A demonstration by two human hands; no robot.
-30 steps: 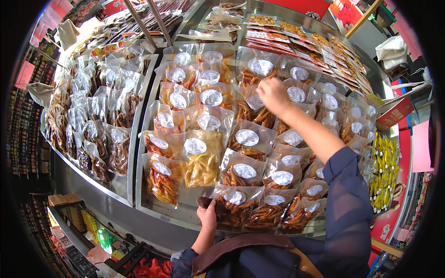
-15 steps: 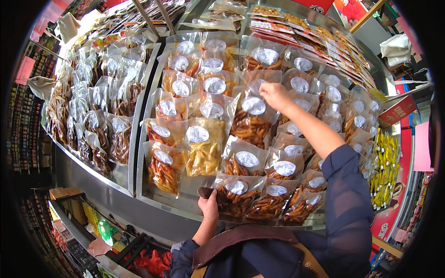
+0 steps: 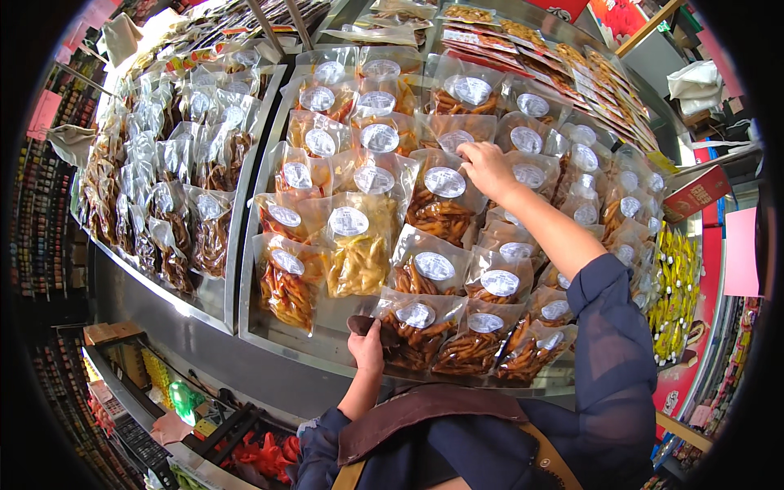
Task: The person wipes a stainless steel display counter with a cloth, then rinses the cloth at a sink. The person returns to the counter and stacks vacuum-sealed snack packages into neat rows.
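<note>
My right hand (image 3: 488, 170) reaches over the middle of the counter, its fingers closed at the top edge of a clear bag (image 3: 441, 220) of brown chicken feet with a white oval label. Another labelled bag (image 3: 454, 131) lies just behind those fingertips. Near the counter's front edge, my left hand (image 3: 367, 349) is closed around a dark brown, rounded thing (image 3: 359, 325) whose kind I cannot make out. It sits against the left side of a front-row bag (image 3: 420, 336). Left of that lies a bag of pale yellow chicken feet (image 3: 359, 265).
A metal divider (image 3: 260, 196) parts these rows from bags of dark meat (image 3: 214, 237) on the left. Flat packets (image 3: 563, 69) are stacked at the back right, yellow packets (image 3: 674, 294) at the right. Below left stands a shelf (image 3: 155, 408) with red plastic bags (image 3: 265, 456).
The view has shifted slightly, and the front bags appear a little higher in it. Both hands stay in nearly the same places, the right one still at the bag's top edge.
</note>
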